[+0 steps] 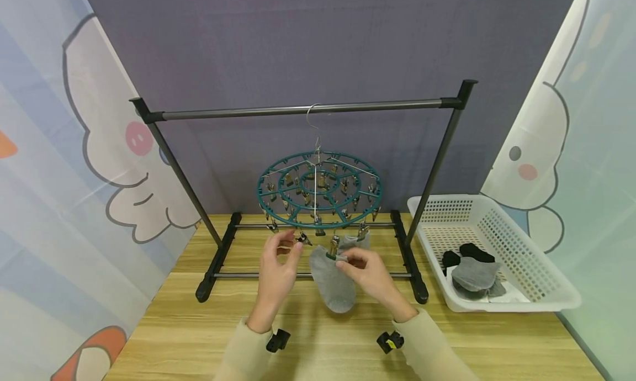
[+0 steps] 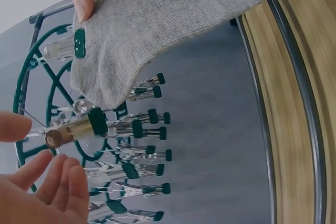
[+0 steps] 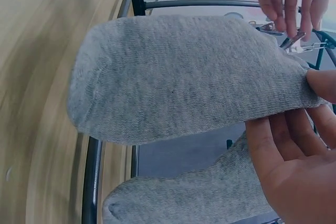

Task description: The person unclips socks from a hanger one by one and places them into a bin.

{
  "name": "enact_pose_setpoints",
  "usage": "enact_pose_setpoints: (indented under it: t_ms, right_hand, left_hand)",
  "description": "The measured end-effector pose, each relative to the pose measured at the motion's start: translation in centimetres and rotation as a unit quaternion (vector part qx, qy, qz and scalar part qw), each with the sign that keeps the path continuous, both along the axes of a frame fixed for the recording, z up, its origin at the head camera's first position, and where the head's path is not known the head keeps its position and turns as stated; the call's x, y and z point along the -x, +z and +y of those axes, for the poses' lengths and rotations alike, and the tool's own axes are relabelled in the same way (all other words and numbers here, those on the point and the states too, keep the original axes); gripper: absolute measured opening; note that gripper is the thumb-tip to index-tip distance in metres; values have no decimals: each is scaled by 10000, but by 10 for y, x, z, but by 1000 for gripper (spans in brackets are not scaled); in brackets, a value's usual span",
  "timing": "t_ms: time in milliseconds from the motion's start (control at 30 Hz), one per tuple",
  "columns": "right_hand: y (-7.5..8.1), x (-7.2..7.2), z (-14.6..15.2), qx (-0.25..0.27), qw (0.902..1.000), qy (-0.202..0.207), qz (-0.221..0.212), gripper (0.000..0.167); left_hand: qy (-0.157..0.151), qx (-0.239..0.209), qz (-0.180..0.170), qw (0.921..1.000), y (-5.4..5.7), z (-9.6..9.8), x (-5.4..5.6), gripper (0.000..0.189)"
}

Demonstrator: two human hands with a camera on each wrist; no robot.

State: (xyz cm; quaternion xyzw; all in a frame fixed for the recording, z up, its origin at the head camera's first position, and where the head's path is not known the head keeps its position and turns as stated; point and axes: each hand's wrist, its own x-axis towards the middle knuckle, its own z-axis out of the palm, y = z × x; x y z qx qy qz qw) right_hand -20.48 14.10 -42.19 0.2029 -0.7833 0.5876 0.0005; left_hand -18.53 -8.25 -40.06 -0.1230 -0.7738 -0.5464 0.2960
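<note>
A grey sock (image 1: pixel 332 284) hangs toe-down from a metal clip (image 1: pixel 334 245) with green tips, at the front of a round green clip hanger (image 1: pixel 297 223). My right hand (image 1: pixel 366 271) pinches the cuff of this sock between thumb and fingers, as the right wrist view also shows. My left hand (image 1: pixel 279 270) is to the left of the sock, thumb and fingers apart, holding nothing. In the left wrist view its fingers are close to a bare clip (image 2: pixel 76 129). Behind, a second grey sock (image 3: pixel 184 200) hangs, partly hidden by the first sock and my right hand.
The hanger's hook is over the bar (image 1: pixel 238 112) of a black-and-grey rack standing on a wooden table (image 1: pixel 174 337). Several bare clips dangle under the hanger. To the right, a white basket (image 1: pixel 546 276) contains grey socks (image 1: pixel 474 274) and black socks (image 1: pixel 476 252).
</note>
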Motion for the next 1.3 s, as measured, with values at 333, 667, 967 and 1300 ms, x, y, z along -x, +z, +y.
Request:
enact_pose_setpoints:
  t_ms: [333,667,967,1300]
  right_hand:
    - [7,-4,0,-74,9994,319,121,18]
    - [10,-6,3,-124,9981,528,300,17]
    - [14,-8,5,-76,9974,667,275,15]
    - [12,-7,6,-92,9974,666,271,14]
  left_hand:
    - [567,847,1932,9758,7,12,-4,20]
    - [-267,1253,1714,9768,14,25,-9,24]
    - [-903,1206,-282,9882,22,36,-9,37]
    - [-1243,842,-769,9857,23,37,-3,33]
